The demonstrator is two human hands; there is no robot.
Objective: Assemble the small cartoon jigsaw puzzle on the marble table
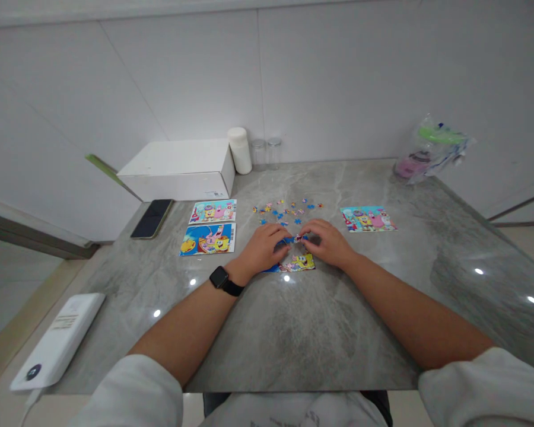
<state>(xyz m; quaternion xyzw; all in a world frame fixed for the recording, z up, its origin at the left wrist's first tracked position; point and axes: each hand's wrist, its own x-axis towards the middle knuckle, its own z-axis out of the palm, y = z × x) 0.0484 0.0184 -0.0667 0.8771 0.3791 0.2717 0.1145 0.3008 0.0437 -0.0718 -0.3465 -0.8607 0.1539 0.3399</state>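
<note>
My left hand [261,248] and my right hand [327,243] rest close together on the grey marble table [293,320], fingertips meeting over small jigsaw pieces [295,238]. Both hands are curled in a pinch on pieces at the top edge of a partly built cartoon puzzle [299,262] that lies just below them. Several loose puzzle pieces [287,209] are scattered beyond the hands. My left wrist wears a black smartwatch [219,277].
Two cartoon picture cards [210,228] lie to the left, a third card [367,218] to the right. A phone [152,217], a white box [180,169], a white canister [240,150], two jars [267,153], a plastic bag [429,149] and a white device [57,341] stand around.
</note>
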